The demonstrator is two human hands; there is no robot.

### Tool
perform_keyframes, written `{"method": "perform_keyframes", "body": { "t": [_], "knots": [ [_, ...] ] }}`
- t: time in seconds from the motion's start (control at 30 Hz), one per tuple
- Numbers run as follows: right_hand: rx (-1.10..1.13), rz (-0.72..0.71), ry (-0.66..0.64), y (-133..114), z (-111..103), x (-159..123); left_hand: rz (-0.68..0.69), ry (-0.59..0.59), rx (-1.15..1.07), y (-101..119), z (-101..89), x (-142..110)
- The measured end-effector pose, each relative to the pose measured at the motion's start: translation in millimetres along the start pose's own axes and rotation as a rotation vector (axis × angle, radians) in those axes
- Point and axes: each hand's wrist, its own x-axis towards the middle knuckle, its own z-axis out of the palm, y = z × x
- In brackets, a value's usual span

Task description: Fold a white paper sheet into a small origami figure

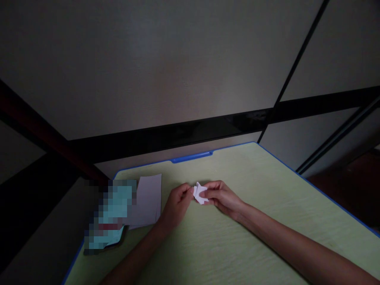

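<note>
A small piece of folded white paper point(201, 194) is held between my two hands, above the middle of the table. My right hand point(223, 198) grips its right side, with the thumb lying across the front. At its left edge, the fingertips of my left hand point(178, 201) pinch a corner. One pointed flap sticks up at the top of the folded paper. The fingers behind it are partly hidden.
The light green table point(252, 174) has a blue rim and a blue handle-like strip point(192, 157) at its far edge. White paper sheets point(147, 200) lie left of my hands, beside a pixelated teal object point(114, 209). Panelled doors point(178, 79) stand behind the table.
</note>
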Motion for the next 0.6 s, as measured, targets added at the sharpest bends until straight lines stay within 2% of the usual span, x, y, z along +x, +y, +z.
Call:
{"method": "perform_keyframes", "body": {
  "t": [0.13, 0.37, 0.6],
  "knots": [
    [-0.007, 0.006, -0.032, -1, 0, 0, 0.02, 0.031, 0.002, -2, 3.3, -3],
    [0.051, -0.051, -0.031, 3, 0, 1, -0.003, -0.026, -0.133, -12, 6.3, -3],
    [0.047, -0.101, -0.065, 6, 1, 0, 0.014, -0.053, -0.051, -12, 9.6, -3]
  ]
}}
